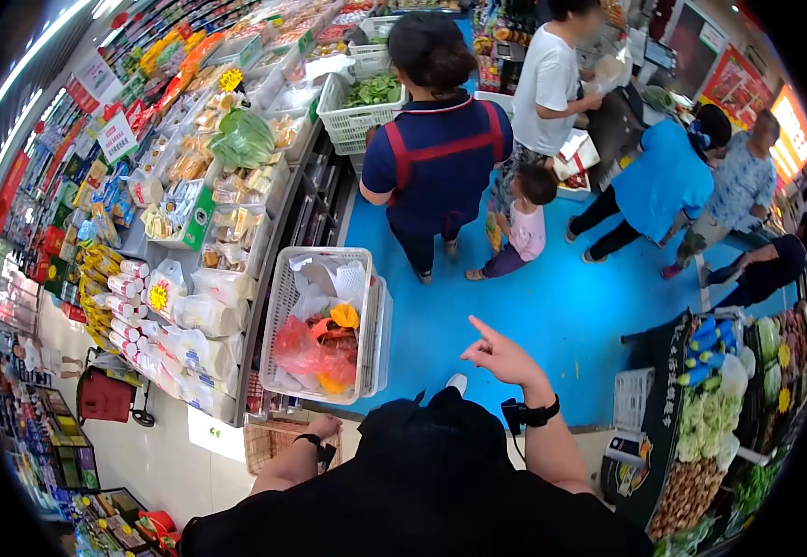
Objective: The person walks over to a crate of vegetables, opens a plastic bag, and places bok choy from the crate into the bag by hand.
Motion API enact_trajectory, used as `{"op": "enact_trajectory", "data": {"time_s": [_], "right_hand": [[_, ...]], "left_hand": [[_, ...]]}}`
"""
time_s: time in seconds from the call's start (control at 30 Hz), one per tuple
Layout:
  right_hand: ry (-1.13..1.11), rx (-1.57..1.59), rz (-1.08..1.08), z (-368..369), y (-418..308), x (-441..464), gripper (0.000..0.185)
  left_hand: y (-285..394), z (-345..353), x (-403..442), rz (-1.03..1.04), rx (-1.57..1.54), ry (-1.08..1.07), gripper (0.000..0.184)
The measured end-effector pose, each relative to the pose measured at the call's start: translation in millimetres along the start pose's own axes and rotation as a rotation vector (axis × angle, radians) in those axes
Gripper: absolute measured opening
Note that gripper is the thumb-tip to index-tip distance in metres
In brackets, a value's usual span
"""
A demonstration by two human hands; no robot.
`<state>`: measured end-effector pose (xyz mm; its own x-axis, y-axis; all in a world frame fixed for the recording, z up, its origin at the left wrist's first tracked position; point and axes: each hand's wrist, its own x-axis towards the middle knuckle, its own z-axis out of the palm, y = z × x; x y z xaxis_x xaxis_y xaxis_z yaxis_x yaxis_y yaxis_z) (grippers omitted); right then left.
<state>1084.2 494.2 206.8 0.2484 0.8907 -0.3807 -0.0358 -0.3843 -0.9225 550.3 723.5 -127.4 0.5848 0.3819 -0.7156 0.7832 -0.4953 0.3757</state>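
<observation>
My right hand (pixel 504 357) is raised over the blue floor, its index finger stretched out and the others partly curled, with nothing visible in it. Low on the left, my left hand (pixel 325 426) is beside a tan wire basket (pixel 260 449); its fingers are too small and hidden to make out, and so is any grip on the basket. Both wrists wear black straps. Just beyond my left hand stands a white plastic crate (pixel 269 325) holding red and clear plastic bags (pixel 303 345) and something orange.
Shelves of packaged food (pixel 190 316) line the left. A person in a navy top with red straps (pixel 441 158) stands ahead, near a small child (pixel 526 227). Several other people are at the upper right. Vegetable bins (pixel 705 418) stand at the right. Blue floor (pixel 422 325) lies between.
</observation>
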Motion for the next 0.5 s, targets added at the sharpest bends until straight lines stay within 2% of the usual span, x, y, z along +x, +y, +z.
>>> {"op": "enact_trajectory", "data": {"time_s": [0.1, 0.13, 0.17, 0.23, 0.27, 0.33, 0.37, 0.47, 0.5], "right_hand": [[-0.173, -0.102, -0.066, -33.7, -24.7, 49.9, 0.081], [-0.214, -0.2, -0.05, -41.8, -33.4, 64.9, 0.079], [-0.252, -0.311, -0.047, -50.2, -43.9, 81.3, 0.078], [-0.313, -0.314, -0.068, -57.9, -63.5, 105.9, 0.078], [-0.358, -0.299, -0.083, -59.8, -69.1, 117.5, 0.078], [-0.428, -0.302, -0.077, -63.8, -72.6, 149.8, 0.078], [-0.48, -0.287, -0.074, -66.6, -72.1, 165.8, 0.078], [-0.542, -0.354, -0.042, -81.7, -73.8, 219.0, 0.076], [-0.544, -0.389, -0.036, -89.6, -91.5, 232.6, 0.073]], "left_hand": [[108.2, -70.2, 7.4, -0.235, -0.361, 0.182, 0.041], [110.4, -67.8, 34.4, -0.192, -0.449, 0.264, 0.04], [136.3, -84.9, 49.1, -0.24, -0.513, 0.316, 0.031], [191.7, -137.8, 57.7, -0.072, -0.546, 0.413, 0.03], [208.9, -157.9, 64.6, -0.078, -0.566, 0.419, 0.03], [234.3, -194.6, 80.4, -0.06, -0.405, 0.541, 0.026], [248.5, -218.6, 79.9, -0.102, -0.445, 0.513, 0.028], [216.2, -226.9, 121.2, -0.068, -0.481, 0.488, 0.029], [190.4, -219.3, 145.0, -0.12, -0.413, 0.428, 0.032]]}}
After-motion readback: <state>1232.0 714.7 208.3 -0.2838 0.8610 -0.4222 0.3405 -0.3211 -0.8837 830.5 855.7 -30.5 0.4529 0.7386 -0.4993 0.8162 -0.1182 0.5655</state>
